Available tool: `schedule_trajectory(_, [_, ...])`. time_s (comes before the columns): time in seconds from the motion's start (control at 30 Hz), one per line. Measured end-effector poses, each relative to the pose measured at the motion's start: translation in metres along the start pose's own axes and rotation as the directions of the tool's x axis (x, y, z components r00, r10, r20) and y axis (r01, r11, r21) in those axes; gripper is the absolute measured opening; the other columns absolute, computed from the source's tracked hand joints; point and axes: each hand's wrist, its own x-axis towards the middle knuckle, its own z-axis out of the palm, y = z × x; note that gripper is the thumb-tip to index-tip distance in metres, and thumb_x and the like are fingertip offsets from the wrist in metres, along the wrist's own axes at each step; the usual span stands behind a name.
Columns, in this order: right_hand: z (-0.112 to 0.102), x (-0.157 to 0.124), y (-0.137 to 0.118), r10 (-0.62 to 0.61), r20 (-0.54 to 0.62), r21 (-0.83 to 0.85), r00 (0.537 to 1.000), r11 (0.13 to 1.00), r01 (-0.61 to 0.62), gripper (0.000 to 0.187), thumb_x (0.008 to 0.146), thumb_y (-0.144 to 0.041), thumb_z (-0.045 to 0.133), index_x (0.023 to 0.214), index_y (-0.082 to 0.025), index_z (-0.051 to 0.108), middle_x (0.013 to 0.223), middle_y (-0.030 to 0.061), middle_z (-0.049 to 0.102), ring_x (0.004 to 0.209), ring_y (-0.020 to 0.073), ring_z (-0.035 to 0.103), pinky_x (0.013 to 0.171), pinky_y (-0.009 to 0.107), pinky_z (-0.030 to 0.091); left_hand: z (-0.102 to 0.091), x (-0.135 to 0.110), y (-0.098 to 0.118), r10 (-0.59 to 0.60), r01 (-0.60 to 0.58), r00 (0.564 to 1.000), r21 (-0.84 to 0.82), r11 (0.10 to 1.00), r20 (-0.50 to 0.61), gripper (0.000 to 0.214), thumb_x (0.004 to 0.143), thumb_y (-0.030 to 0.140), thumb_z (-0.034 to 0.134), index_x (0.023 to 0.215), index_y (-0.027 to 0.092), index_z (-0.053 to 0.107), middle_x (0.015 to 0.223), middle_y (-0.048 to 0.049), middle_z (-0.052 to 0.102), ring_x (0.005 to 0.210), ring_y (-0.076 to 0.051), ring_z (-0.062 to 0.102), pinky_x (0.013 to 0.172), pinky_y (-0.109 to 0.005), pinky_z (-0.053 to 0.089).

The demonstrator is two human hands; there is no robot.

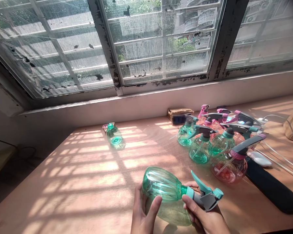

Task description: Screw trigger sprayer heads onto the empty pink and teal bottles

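I hold a clear green spray bottle (162, 190) on its side just above the wooden table (88, 182). My left hand (143, 213) wraps around the bottle's body from below, thumb up on its front. My right hand (205, 217) grips the neck where the teal and grey trigger head (205, 194) joins it. The trigger head points right, away from my left hand.
A cluster of several green and pink spray bottles (217, 143) stands at the right. One green bottle (114, 136) lies alone at mid-table. A dark pad (273, 188), a white mouse (260, 158), cables and a small cardboard box (179, 114) lie near the window wall.
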Motion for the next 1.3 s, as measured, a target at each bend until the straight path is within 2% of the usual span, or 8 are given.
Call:
schedule_trajectory(0.23, [0.006,-0.005,-0.015,-0.008,0.000,0.022,1.000,1.000,0.008,0.060,0.070,-0.069,0.090,0.101,-0.022,0.070,0.058,-0.0017,0.067,0.044,0.0111,0.050,0.044,0.023,0.033,0.000,0.000,0.000,0.000,0.001,1.000,0.007,1.000,-0.006,0.069,0.082,0.051,0.083,0.140,0.024,0.056,0.130,-0.0125,0.075,0.126,-0.036,0.067,0.111,-0.047,0.047])
schedule_trajectory(0.4, [0.004,-0.002,-0.010,-0.016,0.030,0.037,0.999,0.999,0.015,0.059,0.072,-0.067,0.090,0.106,-0.022,0.070,0.059,-0.0017,0.068,0.043,0.0095,0.048,0.045,0.022,0.035,0.000,0.000,0.000,0.000,0.000,1.000,0.012,1.000,-0.012,0.065,0.083,0.050,0.083,0.137,0.022,0.059,0.131,-0.0130,0.075,0.126,-0.035,0.067,0.109,-0.044,0.048])
schedule_trajectory(0.63, [0.007,-0.006,-0.017,0.002,0.001,0.032,1.000,0.999,-0.002,0.061,0.070,-0.070,0.090,0.102,-0.022,0.070,0.058,-0.0017,0.067,0.044,0.0093,0.050,0.044,0.021,0.034,0.000,-0.001,0.000,-0.004,0.004,1.000,0.008,1.000,0.001,0.064,0.085,0.050,0.081,0.136,0.022,0.057,0.132,-0.0125,0.074,0.127,-0.033,0.067,0.109,-0.043,0.048])
schedule_trajectory(0.87, [0.001,-0.002,-0.005,-0.014,0.017,0.012,1.000,1.000,0.013,0.059,0.073,-0.067,0.089,0.107,-0.023,0.071,0.060,-0.0009,0.069,0.044,0.0107,0.050,0.044,0.022,0.037,-0.001,0.000,0.001,-0.003,0.002,1.000,0.018,1.000,0.005,0.056,0.083,0.049,0.083,0.128,0.023,0.061,0.128,-0.0112,0.076,0.128,-0.034,0.067,0.108,-0.042,0.048])
schedule_trajectory(1.3, [0.002,-0.001,-0.006,-0.014,0.041,0.050,0.999,0.999,0.012,0.057,0.075,-0.064,0.089,0.107,-0.022,0.069,0.060,-0.0018,0.068,0.044,0.0091,0.047,0.044,0.021,0.035,0.001,-0.001,0.003,0.001,-0.001,1.000,0.008,1.000,-0.009,0.068,0.084,0.049,0.083,0.141,0.023,0.055,0.131,-0.0116,0.075,0.125,-0.033,0.068,0.108,-0.042,0.049])
